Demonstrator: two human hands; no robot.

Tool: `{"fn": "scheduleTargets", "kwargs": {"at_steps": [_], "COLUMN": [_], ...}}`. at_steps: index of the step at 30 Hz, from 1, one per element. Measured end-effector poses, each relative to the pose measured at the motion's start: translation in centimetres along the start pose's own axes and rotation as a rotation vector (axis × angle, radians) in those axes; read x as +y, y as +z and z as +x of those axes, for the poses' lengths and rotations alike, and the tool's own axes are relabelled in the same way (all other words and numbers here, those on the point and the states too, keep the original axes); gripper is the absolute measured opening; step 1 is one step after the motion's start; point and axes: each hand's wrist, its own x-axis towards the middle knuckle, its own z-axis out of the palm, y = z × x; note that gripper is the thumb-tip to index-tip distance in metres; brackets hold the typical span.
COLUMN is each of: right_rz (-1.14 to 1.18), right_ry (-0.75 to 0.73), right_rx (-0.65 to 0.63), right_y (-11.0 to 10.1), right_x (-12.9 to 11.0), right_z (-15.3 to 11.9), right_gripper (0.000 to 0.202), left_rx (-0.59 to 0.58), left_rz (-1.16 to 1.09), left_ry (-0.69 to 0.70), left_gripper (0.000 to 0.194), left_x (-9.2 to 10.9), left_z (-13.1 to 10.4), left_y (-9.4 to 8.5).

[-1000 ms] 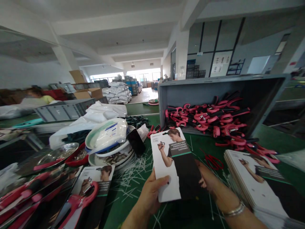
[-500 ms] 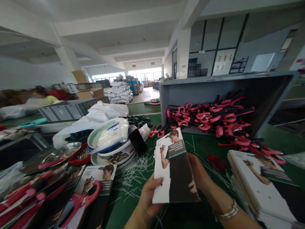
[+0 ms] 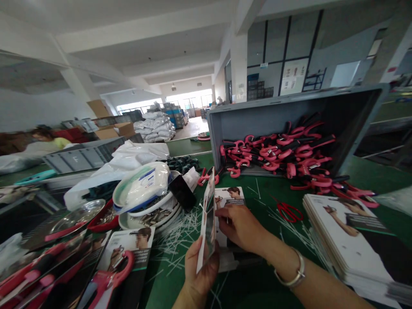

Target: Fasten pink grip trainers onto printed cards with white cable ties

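My left hand (image 3: 201,268) grips a printed cardboard packaging card (image 3: 207,227) by its lower part, held upright and nearly edge-on to me. On the card's right side, my right hand (image 3: 240,227) has its fingers pinched together against it. A thin white cable tie (image 3: 201,207) pokes out of the card's left face, level with those fingers; its other end is mostly hidden by them. Behind my right hand another printed card (image 3: 236,193) lies on the green table. Loose white cable ties (image 3: 180,234) are scattered left of my hands.
A grey crate (image 3: 298,98) on its side holds many pink-and-black hand grip strengtheners (image 3: 273,150). Red scissors (image 3: 289,212) lie before it. At right stands a card stack (image 3: 346,234). Left are carded grippers (image 3: 111,274), stacked bowls (image 3: 141,189) and a phone (image 3: 182,193).
The left hand has turned the card from face-on to edge-on. My right hand has moved from the card's right edge to pinch at its upper face, and a tie end now shows through.
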Motion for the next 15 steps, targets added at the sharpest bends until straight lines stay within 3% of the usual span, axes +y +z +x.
{"fn": "scheduleTargets", "kwargs": {"at_steps": [5, 9, 15], "right_rz": [-0.079, -0.070, -0.070], "right_ry": [-0.051, -0.086, -0.018], "right_rx": [-0.016, -0.008, 0.023], "right_y": [0.26, 0.17, -0.15], "right_x": [0.00, 0.14, -0.03], "right_z": [0.36, 0.50, 0.65], "right_gripper": [0.020, 0.021, 0.023], "left_rx": [-0.032, 0.006, 0.016], "left_rz": [-0.028, 0.016, -0.029], "left_ry": [0.021, 0.042, 0.033], "left_gripper": [0.035, 0.035, 0.027], "left_x": [-0.21, -0.21, -0.26], "left_z": [0.49, 0.43, 0.28], "left_y": [-0.81, -0.66, -0.17]}}
